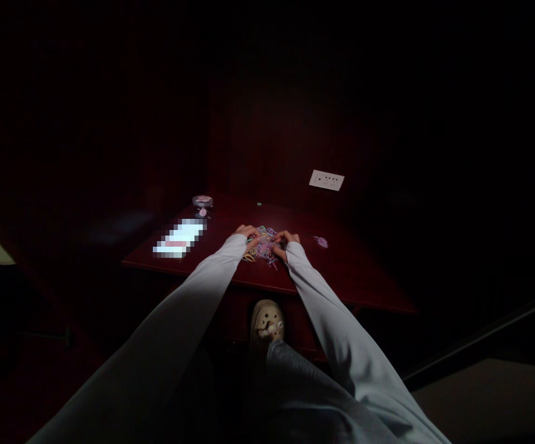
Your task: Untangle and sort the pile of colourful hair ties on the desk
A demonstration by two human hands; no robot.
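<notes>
Left hand (248, 234) and right hand (286, 243) curl down into a tangled heap of pastel rubber bands (264, 248) on a dark red table (346, 271); any pinch looks too dim to tell.

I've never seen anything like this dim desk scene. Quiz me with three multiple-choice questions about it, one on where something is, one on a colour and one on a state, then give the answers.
1. Where is the small pink clump of elastic bands?
A. On the floor
B. On the dark red desk, right of the main heap
C. In a drawer

2. What colour are the sleeves?
A. Pale grey
B. Bright red
C. Black

3. What state is the main heap in?
A. Sealed in a bag
B. Stacked in neat coils
C. Loose and tangled

Answers:
1. B: the clump lies on the desktop beyond the right hand.
2. A: pale cloth covers both arms.
3. C: bands spill across the desk beside the left hand.
</notes>
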